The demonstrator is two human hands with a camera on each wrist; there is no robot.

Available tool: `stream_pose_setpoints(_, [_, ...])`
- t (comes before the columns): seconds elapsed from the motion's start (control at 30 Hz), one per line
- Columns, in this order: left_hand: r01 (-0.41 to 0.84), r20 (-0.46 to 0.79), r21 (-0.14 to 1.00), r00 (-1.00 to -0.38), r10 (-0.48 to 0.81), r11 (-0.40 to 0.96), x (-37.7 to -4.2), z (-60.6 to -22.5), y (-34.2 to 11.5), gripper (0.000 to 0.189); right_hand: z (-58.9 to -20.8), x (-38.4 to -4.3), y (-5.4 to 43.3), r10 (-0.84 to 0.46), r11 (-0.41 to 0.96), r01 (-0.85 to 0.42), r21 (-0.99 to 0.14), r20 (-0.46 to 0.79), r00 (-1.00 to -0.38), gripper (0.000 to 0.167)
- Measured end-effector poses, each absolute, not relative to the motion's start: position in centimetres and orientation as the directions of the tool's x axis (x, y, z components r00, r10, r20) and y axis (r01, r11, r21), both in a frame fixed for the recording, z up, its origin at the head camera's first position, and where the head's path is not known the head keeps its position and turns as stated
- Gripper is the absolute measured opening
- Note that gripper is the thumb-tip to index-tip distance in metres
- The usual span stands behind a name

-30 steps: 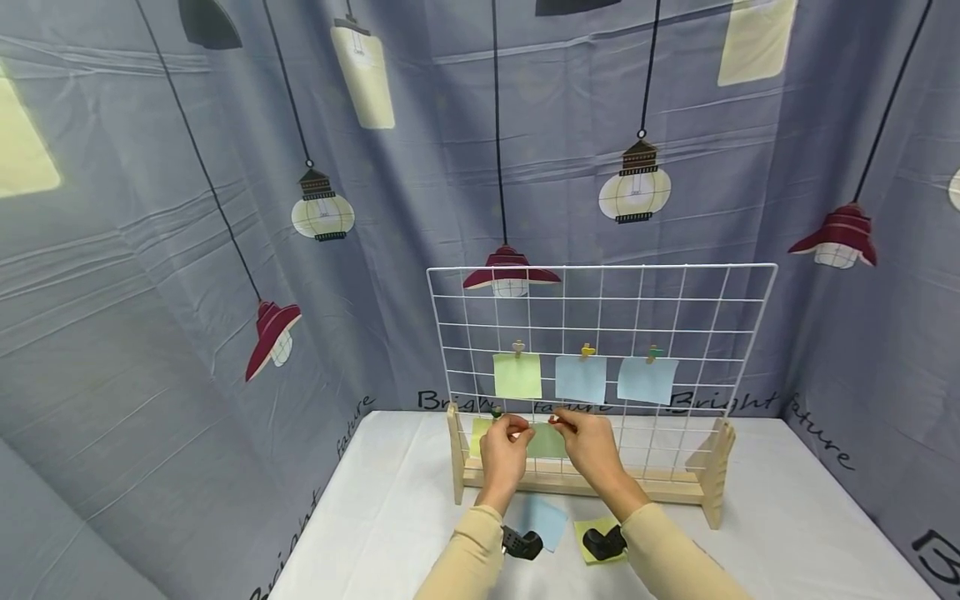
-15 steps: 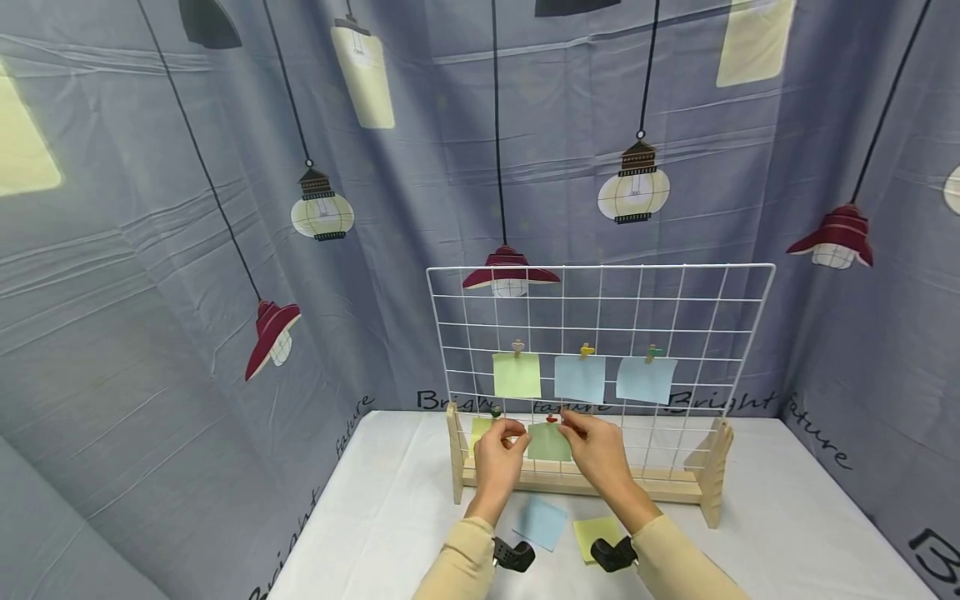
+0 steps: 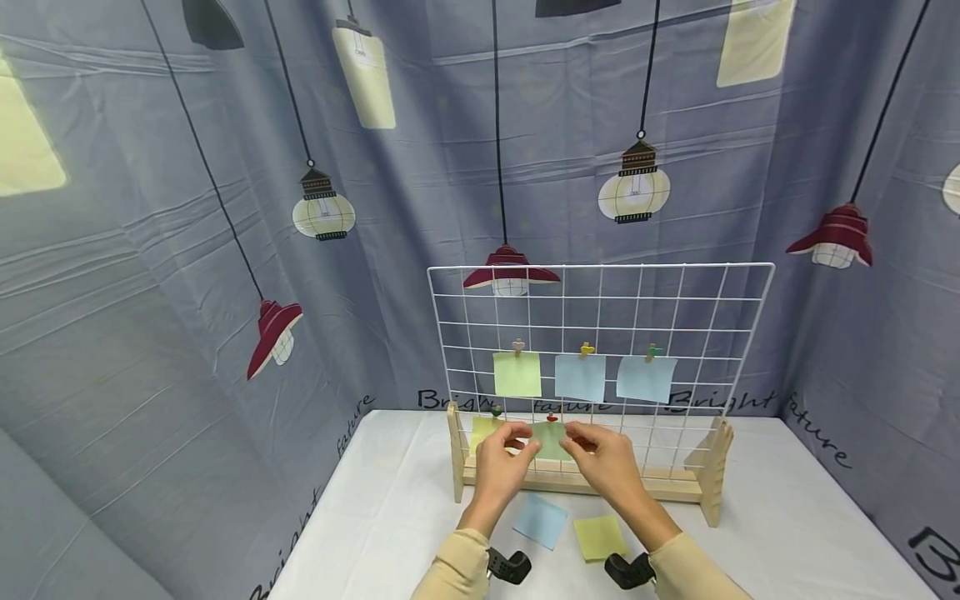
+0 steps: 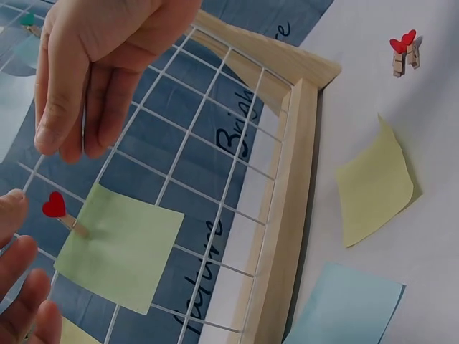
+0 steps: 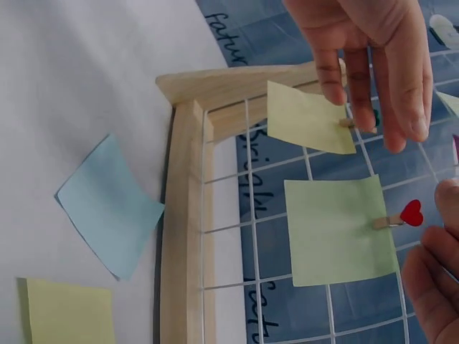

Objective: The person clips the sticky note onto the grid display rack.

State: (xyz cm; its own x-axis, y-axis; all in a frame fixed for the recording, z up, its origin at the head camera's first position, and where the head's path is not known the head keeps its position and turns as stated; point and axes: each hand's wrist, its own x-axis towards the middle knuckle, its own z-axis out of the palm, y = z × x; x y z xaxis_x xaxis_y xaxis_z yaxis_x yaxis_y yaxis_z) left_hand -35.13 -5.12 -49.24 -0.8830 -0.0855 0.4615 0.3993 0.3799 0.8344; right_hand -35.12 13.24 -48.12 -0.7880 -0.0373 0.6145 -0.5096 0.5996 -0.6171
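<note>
A green sticky note [image 3: 551, 442] hangs on the white wire grid, held by a small wooden clip with a red heart [image 5: 411, 213]. My left hand [image 3: 500, 467] is at the note's left side, its fingers loosely bent and holding nothing. On the other side, my right hand [image 3: 606, 462] hovers close by with relaxed fingers, also without anything in them. Both wrist views show the hands apart from the clip. A yellow sticky note [image 5: 308, 118] with a green-topped clip hangs to the left, partly behind my left hand in the head view.
Above hang a lime note [image 3: 517, 375] and two blue notes, a left one [image 3: 580, 379] and a right one [image 3: 647, 380]. The grid stands in a wooden base [image 3: 660, 487]. On the white table lie blue [image 3: 542, 522] and yellow [image 3: 599, 538] notes and red heart clips [image 4: 405, 54].
My right hand has let go of the red heart clip and moved right and slightly down. My left hand has drawn back a little; the green note stays hanging.
</note>
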Motion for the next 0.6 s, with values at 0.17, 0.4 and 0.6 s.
stream_pose_setpoints(0.17, [0.413, 0.453, 0.835, -0.891, -0.027, 0.364, -34.1, -49.0, -5.4, 0.027, -48.0, -33.9, 14.0, -0.064, 0.592, -0.485, -0.644, 0.562, -0.825, 0.033])
stream_pose_setpoints(0.4, [0.423, 0.444, 0.826, -0.895, 0.032, 0.373, -33.2, -49.1, -6.0, 0.031, -48.3, -32.5, 15.3, -0.07, 0.595, -0.441, -0.672, 0.503, -0.862, 0.031])
stream_pose_setpoints(0.6, [0.416, 0.427, 0.83, -0.902, 0.056, 0.372, -32.5, -49.5, -6.5, 0.028, -48.5, -31.2, 16.6, -0.028, 0.615, -0.329, -0.716, 0.398, -0.917, 0.028])
